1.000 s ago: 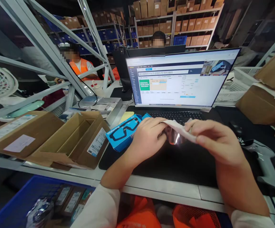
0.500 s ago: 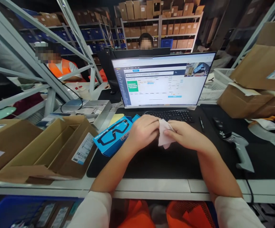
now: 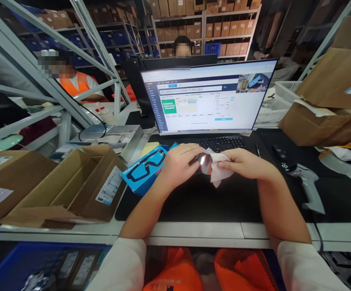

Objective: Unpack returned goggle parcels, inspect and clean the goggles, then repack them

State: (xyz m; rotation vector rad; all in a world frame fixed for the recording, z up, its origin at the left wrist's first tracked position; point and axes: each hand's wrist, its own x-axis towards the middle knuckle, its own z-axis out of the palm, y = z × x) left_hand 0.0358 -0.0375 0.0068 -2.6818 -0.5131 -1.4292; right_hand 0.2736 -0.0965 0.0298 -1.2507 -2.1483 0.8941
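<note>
You count two hands of your own, left hand (image 3: 180, 163) and right hand (image 3: 245, 163), with one shiny lens (image 3: 206, 163) and one pale cloth (image 3: 221, 169). Around them you have one blue box (image 3: 143, 169), one lit monitor (image 3: 206, 106), one keyboard (image 3: 220, 144), one handheld scanner (image 3: 308, 188) and, at your left, one open carton (image 3: 86, 194). Beyond, you face two co-workers, one orange-vested person (image 3: 81, 84) and one dark-haired person (image 3: 181, 39) (the shelf cartons (image 3: 225, 29) are too crowded to count surely).

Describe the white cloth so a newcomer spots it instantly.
Find the lit monitor, then the keyboard just in front of it. Nearer still, the right hand grips the cloth. Unlike the shiny lens-like piece beside it, it is pale and matte with a zigzag edge.
</note>
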